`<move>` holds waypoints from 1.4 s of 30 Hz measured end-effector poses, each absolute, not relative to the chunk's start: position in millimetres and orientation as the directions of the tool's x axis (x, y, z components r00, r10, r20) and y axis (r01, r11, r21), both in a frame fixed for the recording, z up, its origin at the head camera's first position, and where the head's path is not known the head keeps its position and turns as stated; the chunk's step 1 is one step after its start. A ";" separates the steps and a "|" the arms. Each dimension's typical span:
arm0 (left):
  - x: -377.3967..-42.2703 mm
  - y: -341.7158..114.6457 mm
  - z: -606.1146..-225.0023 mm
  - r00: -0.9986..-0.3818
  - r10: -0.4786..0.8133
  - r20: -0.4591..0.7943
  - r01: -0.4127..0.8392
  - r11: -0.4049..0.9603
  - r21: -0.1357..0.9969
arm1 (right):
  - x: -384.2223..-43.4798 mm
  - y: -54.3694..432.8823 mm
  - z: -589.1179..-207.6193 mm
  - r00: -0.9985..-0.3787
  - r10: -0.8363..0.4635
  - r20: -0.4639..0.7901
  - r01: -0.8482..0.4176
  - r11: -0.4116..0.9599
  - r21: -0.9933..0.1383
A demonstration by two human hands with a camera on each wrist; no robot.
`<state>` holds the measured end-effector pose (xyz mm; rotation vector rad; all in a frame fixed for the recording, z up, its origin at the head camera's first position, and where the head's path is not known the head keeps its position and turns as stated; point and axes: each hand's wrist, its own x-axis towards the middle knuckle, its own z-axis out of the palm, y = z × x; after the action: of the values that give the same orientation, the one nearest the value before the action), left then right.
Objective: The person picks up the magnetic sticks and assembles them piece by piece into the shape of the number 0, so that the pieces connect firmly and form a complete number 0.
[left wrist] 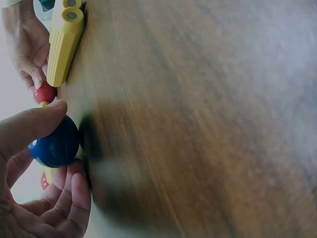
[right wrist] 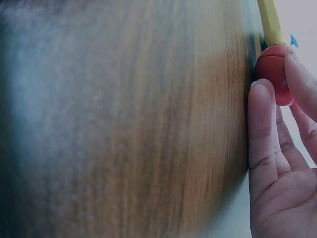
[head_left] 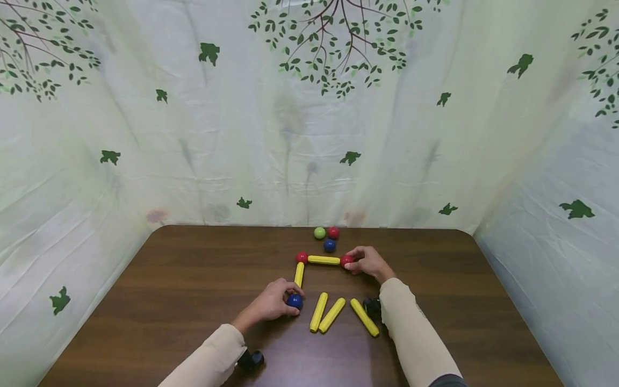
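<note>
My left hand [head_left: 274, 300] grips a blue ball [head_left: 295, 301] between thumb and curled fingers, low over the table. The ball sits at the near end of a yellow rod [head_left: 299, 275], whose far end meets a red ball [head_left: 302, 257]. From that red ball a second yellow rod [head_left: 324, 260] runs rightward to another red ball [head_left: 346, 260]. My right hand [head_left: 369, 263] pinches this right-hand red ball, thumb and fingers on either side. In the right wrist view the rod [right wrist: 270, 22] touches the held red ball [right wrist: 274, 72].
Three loose yellow rods [head_left: 318, 312] lie on the brown table [head_left: 193, 290] between my forearms. Behind the joined pieces stand a green ball [head_left: 319, 233], a red ball [head_left: 333, 232] and a blue ball [head_left: 330, 245]. A leaf-printed curtain [head_left: 290, 134] hangs beyond the table.
</note>
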<state>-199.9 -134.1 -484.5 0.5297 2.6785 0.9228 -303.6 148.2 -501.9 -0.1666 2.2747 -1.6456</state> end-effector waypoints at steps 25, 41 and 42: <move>-202.7 -135.9 -481.8 -0.884 0.449 -0.130 0.274 0.723 0.634 | -307.1 144.5 -502.0 -0.940 -0.258 -0.222 0.126 0.341 -0.932; -198.7 -135.1 -480.9 -0.885 0.437 -0.157 0.244 0.725 0.644 | -306.2 145.1 -502.6 -0.941 -0.247 -0.231 0.139 0.341 -0.930; -198.3 -135.6 -480.7 -0.886 0.437 -0.155 0.244 0.723 0.646 | -306.3 145.2 -503.0 -0.941 -0.246 -0.233 0.140 0.344 -0.929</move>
<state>-198.3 -135.6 -480.7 0.5335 2.6322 0.9263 -306.3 145.2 -503.0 -0.0941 2.2800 -1.6256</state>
